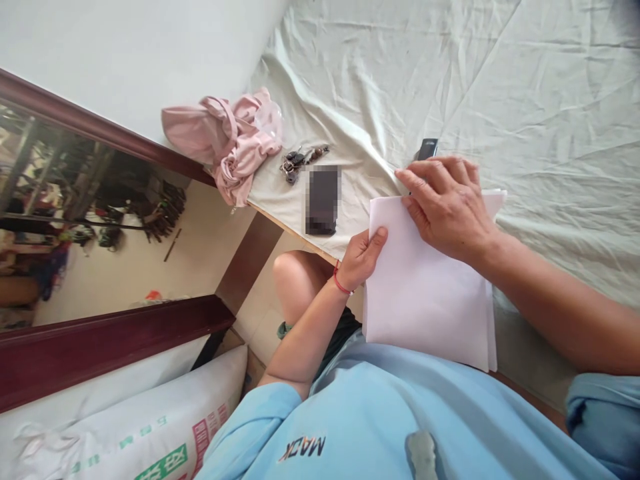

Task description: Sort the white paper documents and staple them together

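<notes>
A stack of white paper sheets (425,287) rests upright against my lap and the bed's edge. My left hand (363,257) grips its left edge, thumb on the front face and fingers behind. At the top edge, my right hand (445,200) curls over what looks like a black stapler (428,148). Only the stapler's far end shows above the knuckles, with a dark sliver between thumb and index finger. The rest of it is hidden by the hand, so I cannot see whether it bites the paper.
A dark, pixelated phone-shaped object (323,200) lies on the pale bedsheet (540,100) left of the paper. Keys (295,163) and a bunched pink cloth (240,137) are beyond it. A dark red-framed mirror (125,313) and a white printed sack (150,420) stand at the left.
</notes>
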The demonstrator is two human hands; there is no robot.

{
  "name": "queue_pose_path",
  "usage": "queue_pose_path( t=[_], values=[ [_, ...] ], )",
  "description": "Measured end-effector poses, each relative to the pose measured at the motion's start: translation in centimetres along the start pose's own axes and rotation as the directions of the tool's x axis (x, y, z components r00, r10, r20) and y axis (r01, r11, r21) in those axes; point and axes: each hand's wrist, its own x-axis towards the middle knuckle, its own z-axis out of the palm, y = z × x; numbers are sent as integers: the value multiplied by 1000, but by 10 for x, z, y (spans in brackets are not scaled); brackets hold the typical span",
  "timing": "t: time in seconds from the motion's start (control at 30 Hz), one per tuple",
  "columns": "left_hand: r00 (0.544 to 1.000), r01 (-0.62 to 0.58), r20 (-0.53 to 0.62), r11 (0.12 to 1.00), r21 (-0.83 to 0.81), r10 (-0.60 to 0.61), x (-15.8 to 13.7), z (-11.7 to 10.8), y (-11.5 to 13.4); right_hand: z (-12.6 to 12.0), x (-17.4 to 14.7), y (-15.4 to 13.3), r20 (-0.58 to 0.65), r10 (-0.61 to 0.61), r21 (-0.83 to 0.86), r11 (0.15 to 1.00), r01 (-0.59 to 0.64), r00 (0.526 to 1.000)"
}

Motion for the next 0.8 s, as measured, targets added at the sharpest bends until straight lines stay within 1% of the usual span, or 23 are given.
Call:
queue_pose_path(
  t=[0.1, 0.17, 0.23, 0.33, 0.4, 0.5, 0.57, 0.67, 0.73, 0.8],
  values=[
    [1000, 9, -5, 1000, 21, -9, -1, 1, -3, 4, -2, -2, 81, -71, 15, 997, 70, 994],
    [999, 32, -14, 999, 8, -32, -1, 3, -4, 7, -4, -2, 113, -82, 26, 996, 80, 990],
    [999, 43, -9, 999, 5, -43, -2, 5, -5, 10, -5, 1, 113, -66, 20, 998, 64, 991],
    [999, 37, 2, 999, 6, -37, -4, 6, -7, 16, -7, 9, 79, -22, -7, 1000, 23, 997],
    [999, 45, -24, 999, 21, -44, -7, 6, -10, 22, -8, 14, 68, 8, -18, 1000, -7, 998],
    [992, 90, -89, 994, 66, -84, -11, 6, -15, 27, -8, 20, 97, 23, -24, 999, -21, 995],
    [987, 120, -115, 991, 56, -114, -12, 5, -17, 24, -6, 21, 86, 29, -17, 999, -28, 996],
    [982, 149, -116, 989, 7, -148, -6, 4, -16, 11, 3, 28, -8, 72, 4, 997, -72, 997],
    [982, 166, -93, 986, -8, -166, 0, 5, -14, 1, 15, 37, -58, 124, -13, 992, -125, 991],
    [979, 192, -67, 981, -15, -193, 6, 6, -12, -4, 30, 49, -68, 210, -48, 976, -213, 975]
  ],
)
